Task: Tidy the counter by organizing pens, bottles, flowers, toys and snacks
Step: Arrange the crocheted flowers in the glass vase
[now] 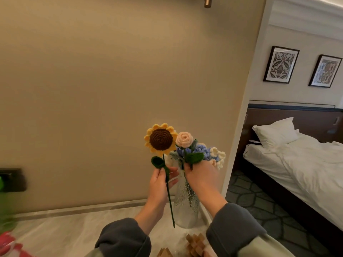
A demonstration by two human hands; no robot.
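My left hand point(160, 184) pinches the green stem of a crocheted sunflower point(160, 138) and holds it upright, its stem hanging down in front of a clear glass vase point(185, 204). Just to the right, my right hand point(201, 176) grips the stem of a peach crocheted rose point(184, 138) right above the vase mouth. A bunch of blue and white crocheted flowers point(207, 152) stands in the vase behind that hand. The vase rests on the pale marble counter point(74, 232) near its right end.
Wooden puzzle toys point(196, 245) lie at the counter's front edge between my sleeves. A red packet point(9, 243) and a blurred green object point(3, 201) sit at the far left. A beige wall backs the counter; a bed point(300, 154) lies to the right.
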